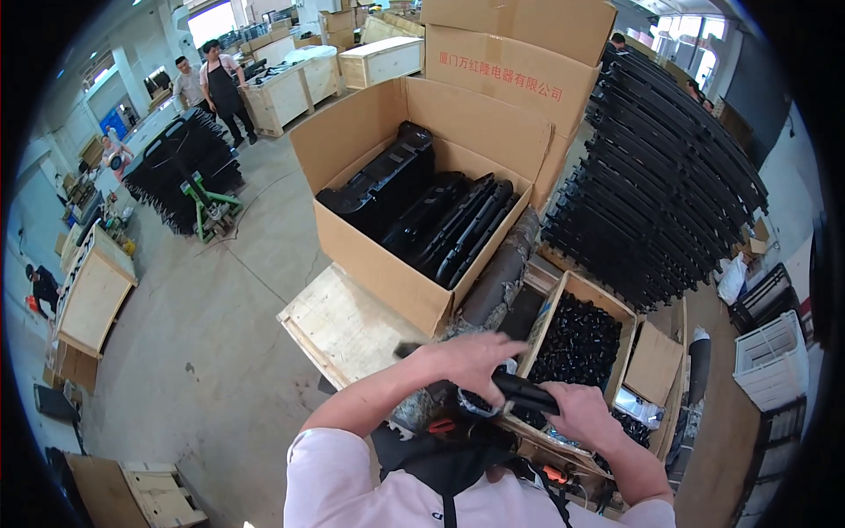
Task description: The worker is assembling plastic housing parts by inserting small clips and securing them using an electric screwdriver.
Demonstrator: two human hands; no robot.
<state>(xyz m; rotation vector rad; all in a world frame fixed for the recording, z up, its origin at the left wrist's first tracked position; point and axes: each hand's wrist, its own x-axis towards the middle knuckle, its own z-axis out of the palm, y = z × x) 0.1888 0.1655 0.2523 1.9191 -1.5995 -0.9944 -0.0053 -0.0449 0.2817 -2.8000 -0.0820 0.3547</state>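
Observation:
My right hand (581, 412) is closed round the right end of a long, narrow black part (526, 392), held at chest height in front of me. My left hand (473, 361) is over its middle, fingers stretched out and thumb apart; whether the palm touches it is hidden. The part's far left end shows past my left wrist. Just beyond my hands a wooden bin (525, 363) holds many small black pieces (576, 343). A large open cardboard box (378, 275) stands ahead, with several black moulded plastic parts (436, 220) in it.
At the right rises a tall stack of black frame-like parts (651, 185). A wrapped roll (503, 273) lies beside the box, and a plywood surface (339, 321) is under it. A green pallet jack (207, 209) carries another black stack at the left. Two people (231, 92) stand behind it.

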